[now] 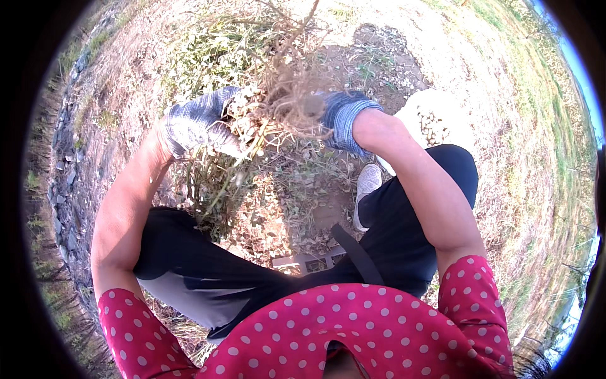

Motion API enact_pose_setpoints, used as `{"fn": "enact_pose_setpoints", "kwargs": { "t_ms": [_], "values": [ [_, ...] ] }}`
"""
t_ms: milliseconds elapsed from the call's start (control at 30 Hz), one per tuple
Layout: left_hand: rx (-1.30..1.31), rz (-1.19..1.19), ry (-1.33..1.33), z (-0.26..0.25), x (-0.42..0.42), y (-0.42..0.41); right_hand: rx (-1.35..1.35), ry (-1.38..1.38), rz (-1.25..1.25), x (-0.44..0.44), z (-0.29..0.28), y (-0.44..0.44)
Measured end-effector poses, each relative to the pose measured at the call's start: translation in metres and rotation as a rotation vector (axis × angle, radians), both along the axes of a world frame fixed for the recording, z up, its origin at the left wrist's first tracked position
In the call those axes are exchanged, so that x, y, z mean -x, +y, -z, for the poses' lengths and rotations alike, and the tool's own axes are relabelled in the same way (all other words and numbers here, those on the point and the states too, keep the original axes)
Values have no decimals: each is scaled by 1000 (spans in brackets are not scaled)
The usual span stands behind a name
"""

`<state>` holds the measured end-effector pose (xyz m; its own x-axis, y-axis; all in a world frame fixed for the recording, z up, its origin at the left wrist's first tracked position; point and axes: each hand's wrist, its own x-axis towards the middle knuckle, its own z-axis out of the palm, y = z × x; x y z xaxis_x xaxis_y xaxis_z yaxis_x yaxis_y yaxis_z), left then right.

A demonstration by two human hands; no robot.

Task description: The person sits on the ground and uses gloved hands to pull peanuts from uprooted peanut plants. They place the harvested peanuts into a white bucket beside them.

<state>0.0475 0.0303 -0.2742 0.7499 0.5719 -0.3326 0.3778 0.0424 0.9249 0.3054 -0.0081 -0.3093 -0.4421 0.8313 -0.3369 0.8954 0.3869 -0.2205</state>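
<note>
My left hand, in a grey knitted glove, is closed around a bunch of uprooted plants, apparently peanut plants, with stems trailing below toward my left knee. My right hand, in a blue-grey knitted glove, is at the right side of the tangled dry roots. Those roots are blurred and cover its fingertips, so its grip is unclear. To the right of that hand, a white container in bright sun holds a heap of pale pods that look like peanuts.
Leafy cut plants are piled on the ground ahead to the left. A light patterned shoe stands near the container. Below my lap shows a slatted frame, and a dark strap hangs over it. Stones line the far left.
</note>
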Motion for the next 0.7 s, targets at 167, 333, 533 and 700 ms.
{"fn": "enact_pose_setpoints", "kwargs": {
  "t_ms": [167, 333, 533, 700],
  "values": [
    [139, -139, -119, -7, 9, -2, 145, 278, 216, -41, 8, 16],
    [-129, -312, -1, -10, 2, -3, 459, 687, 78, 9, 2, -10],
    [-136, -360, -36, -20, -9, -9, 567, 1047, 183, 53, 27, -11],
    [-41, -351, -144, -3, -1, 0, 690, 1031, 273, 65, 14, -16]
  ]
}}
